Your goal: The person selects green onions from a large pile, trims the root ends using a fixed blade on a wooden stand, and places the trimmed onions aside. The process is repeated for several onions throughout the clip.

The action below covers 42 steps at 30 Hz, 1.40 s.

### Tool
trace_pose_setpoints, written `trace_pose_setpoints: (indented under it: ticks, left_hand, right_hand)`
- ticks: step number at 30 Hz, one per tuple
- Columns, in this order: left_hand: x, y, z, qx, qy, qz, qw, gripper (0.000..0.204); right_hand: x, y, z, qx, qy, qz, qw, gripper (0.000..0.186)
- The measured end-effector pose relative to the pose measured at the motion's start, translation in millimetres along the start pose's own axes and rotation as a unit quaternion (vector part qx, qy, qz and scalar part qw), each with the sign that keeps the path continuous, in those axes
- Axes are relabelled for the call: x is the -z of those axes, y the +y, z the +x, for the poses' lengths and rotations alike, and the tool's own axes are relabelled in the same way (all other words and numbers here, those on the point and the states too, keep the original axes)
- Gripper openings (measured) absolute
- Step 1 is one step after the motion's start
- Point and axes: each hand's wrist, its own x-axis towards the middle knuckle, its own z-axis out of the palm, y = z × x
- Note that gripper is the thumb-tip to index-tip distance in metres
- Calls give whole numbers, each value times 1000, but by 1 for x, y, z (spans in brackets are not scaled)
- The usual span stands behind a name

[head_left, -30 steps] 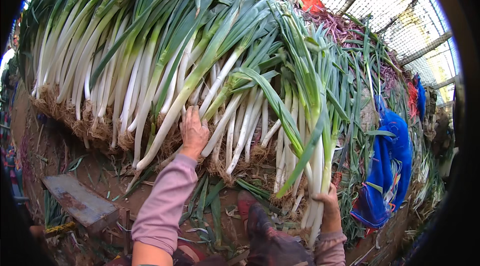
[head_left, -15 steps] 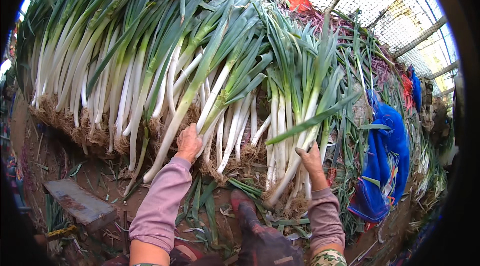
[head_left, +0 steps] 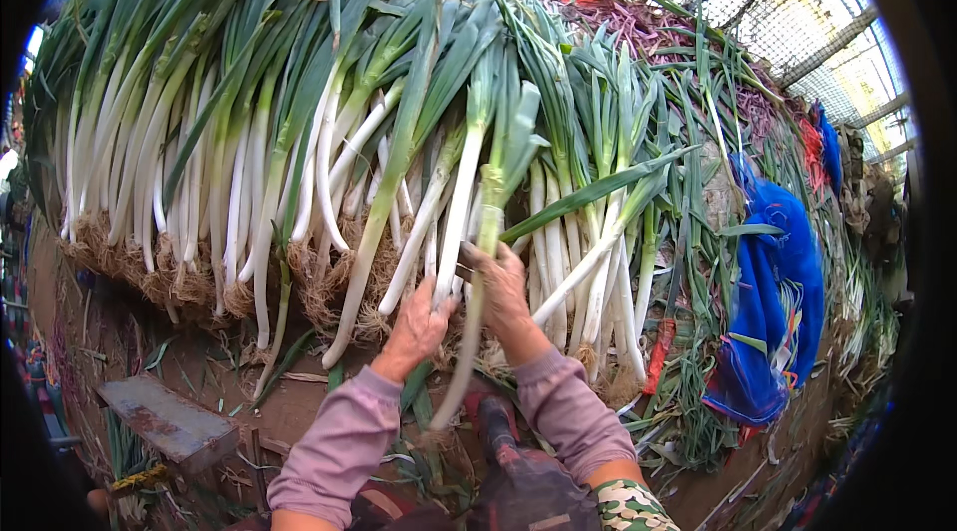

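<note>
My left hand (head_left: 417, 327) is closed round the lower white stem of a leek (head_left: 461, 207), whose green leaves reach up into the pile. Right beside it, my right hand (head_left: 501, 292) grips a second leek (head_left: 489, 207), which slants down past the fingers to a motion-blurred root end. Something dark shows at the right thumb, too small to make out. Left of my hands, a large heap of leeks (head_left: 234, 172) lies with white stems and brown roots toward me. To the right, a smaller group of leeks (head_left: 588, 272) rests together, one lying slantwise across it.
A rusty metal plate on legs (head_left: 169, 418) stands at the lower left. On the right lies blue cloth-like material (head_left: 766, 302), near loose green leaves and a red scrap (head_left: 660, 356). Netting on poles (head_left: 827, 52) rises behind. My boot (head_left: 495, 431) is on the littered ground.
My right hand has left the right-hand group of leeks and come left, beside my left hand, and now holds a leek. My left hand has shifted slightly right and down.
</note>
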Motion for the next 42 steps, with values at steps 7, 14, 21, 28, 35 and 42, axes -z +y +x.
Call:
trace_pose_setpoints:
  ticks: [7,14,21,28,35,42]
  left_hand:
    - [-12,-53,-62,128,-25,-188,973,36]
    - [-21,-73,-78,103,20,-167,980,45]
    - [-18,-77,-72,134,-19,-167,977,45]
    - [-6,-96,-58,158,18,-154,975,45]
    - [-2,-30,-74,125,-30,-123,984,34]
    - [21,-40,-85,158,22,-156,975,32]
  right_hand:
    - [30,-121,-32,42,20,-50,998,32]
    - [43,-155,-72,56,-25,32,998,27]
    - [-58,-122,-82,49,-6,12,999,30]
    - [-174,-106,-153,-23,-96,191,977,41]
    - [-239,-170,-201,259,-222,84,936,40]
    - [-170,-259,-102,237,-247,-12,940,31]
